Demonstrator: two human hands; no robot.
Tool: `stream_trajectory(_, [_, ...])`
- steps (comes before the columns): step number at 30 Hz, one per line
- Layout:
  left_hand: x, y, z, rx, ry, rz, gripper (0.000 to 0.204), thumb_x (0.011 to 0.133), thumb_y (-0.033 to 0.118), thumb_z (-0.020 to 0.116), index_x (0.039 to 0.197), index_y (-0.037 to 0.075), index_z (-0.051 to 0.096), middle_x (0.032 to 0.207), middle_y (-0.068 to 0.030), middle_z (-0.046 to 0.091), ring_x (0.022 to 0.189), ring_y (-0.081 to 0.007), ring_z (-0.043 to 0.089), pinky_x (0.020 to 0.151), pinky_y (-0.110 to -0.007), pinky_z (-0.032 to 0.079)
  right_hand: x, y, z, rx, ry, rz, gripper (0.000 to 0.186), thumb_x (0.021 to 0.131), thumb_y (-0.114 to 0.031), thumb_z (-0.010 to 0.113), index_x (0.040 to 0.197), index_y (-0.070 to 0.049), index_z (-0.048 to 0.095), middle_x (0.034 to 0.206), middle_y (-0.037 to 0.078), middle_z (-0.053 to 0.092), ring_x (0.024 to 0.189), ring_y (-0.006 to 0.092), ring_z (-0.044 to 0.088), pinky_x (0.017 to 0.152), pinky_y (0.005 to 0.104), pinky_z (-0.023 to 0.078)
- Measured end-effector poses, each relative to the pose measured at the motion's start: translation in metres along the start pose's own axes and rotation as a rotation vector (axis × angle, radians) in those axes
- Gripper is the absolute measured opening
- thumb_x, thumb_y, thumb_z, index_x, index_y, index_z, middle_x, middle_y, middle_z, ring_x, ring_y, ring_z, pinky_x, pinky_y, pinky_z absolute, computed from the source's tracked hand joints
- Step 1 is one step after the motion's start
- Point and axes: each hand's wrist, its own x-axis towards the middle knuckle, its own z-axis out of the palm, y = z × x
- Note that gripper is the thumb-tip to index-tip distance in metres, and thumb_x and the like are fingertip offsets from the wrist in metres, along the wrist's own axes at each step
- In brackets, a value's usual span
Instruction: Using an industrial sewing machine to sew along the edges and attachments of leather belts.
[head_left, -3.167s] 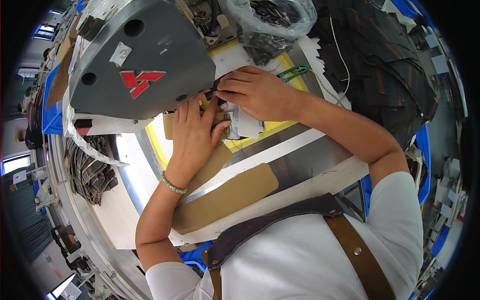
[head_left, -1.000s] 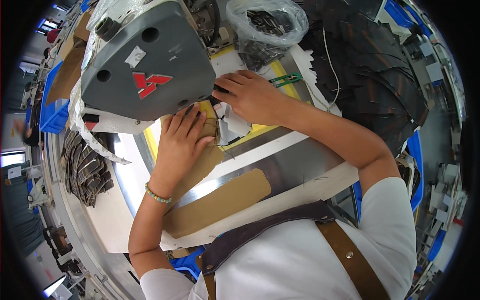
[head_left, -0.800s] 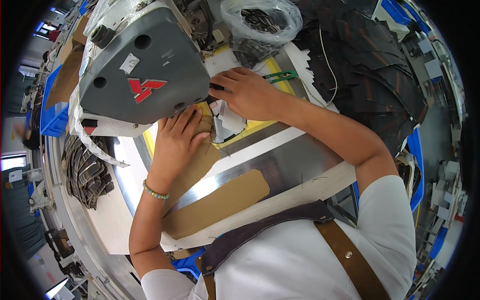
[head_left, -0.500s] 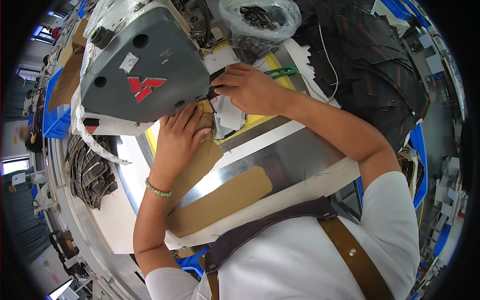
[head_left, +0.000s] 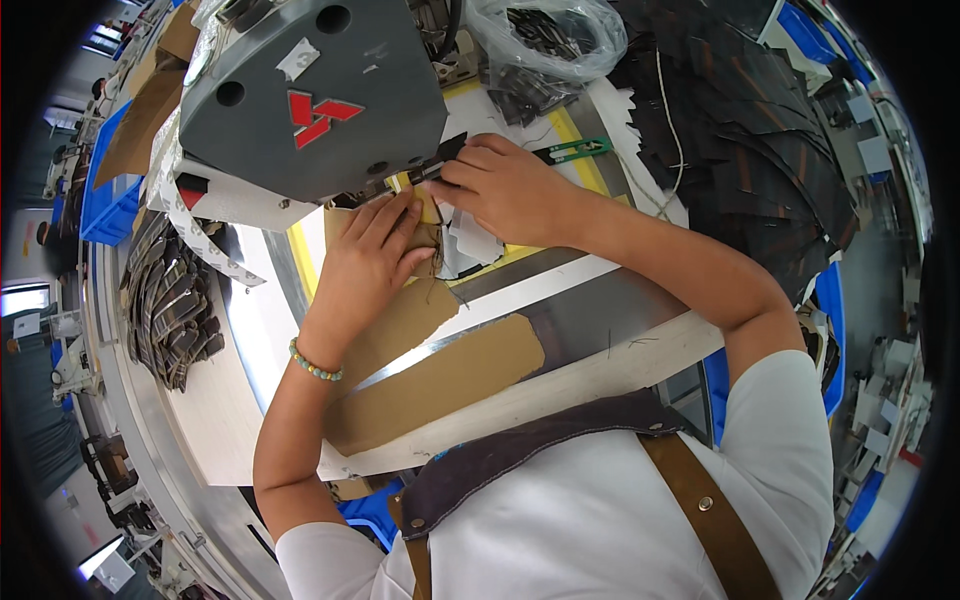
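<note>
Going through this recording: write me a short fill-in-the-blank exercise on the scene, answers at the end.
1. The left hand rests on tan material and has a beaded ____ around its wrist.
2. The emblem on the gray machine head is coloured ____.
3. The green tool lies nearer the person's ____ hand.

Missing words: bracelet; red; right.

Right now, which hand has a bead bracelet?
The left hand: a bead bracelet circles its wrist, while the right hand has a bare wrist.
</note>
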Motion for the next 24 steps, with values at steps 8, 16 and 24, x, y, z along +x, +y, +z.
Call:
stream_trajectory(8, [-0.002, 0.000, 0.003, -0.048, 0.015, -0.024, 0.052, 0.092, 0.028, 0.082, 0.135, -0.001, 0.072, 0.144, -0.0130, 0.068, 0.129, -0.0335, 0.064, 0.111, -0.046, 0.052, -0.002, 0.002, -0.014, -0.090, 0.019, 0.144, 0.048, 0.081, -0.011, 0.073, 0.129, -0.006, 0.076, 0.117, 0.006, 0.068, 0.115, 0.0265, 0.063, 0.107, 0.0434, 0.049])
stream_trajectory(16, [0.000, -0.001, 0.006, -0.070, 0.054, -0.040, 0.053, 0.091, 0.026, 0.083, 0.136, 0.000, 0.072, 0.146, -0.0127, 0.068, 0.130, -0.0332, 0.064, 0.112, -0.046, 0.052, 0.005, 0.003, -0.007, -0.061, -0.025, 0.086, 0.047, 0.087, -0.015, 0.074, 0.134, -0.009, 0.075, 0.122, 0.004, 0.066, 0.119, 0.0242, 0.062, 0.102, 0.0422, 0.051])
stream_trajectory(24, [-0.006, -0.001, 0.011, -0.083, 0.087, -0.043, 0.053, 0.090, 0.026, 0.083, 0.136, 0.001, 0.072, 0.147, -0.0120, 0.068, 0.130, -0.0331, 0.065, 0.111, -0.046, 0.053, 0.000, -0.001, -0.006, -0.119, -0.063, 0.156, 0.049, 0.087, -0.016, 0.075, 0.136, -0.010, 0.075, 0.122, 0.005, 0.065, 0.117, 0.0248, 0.062, 0.098, 0.0425, 0.050])
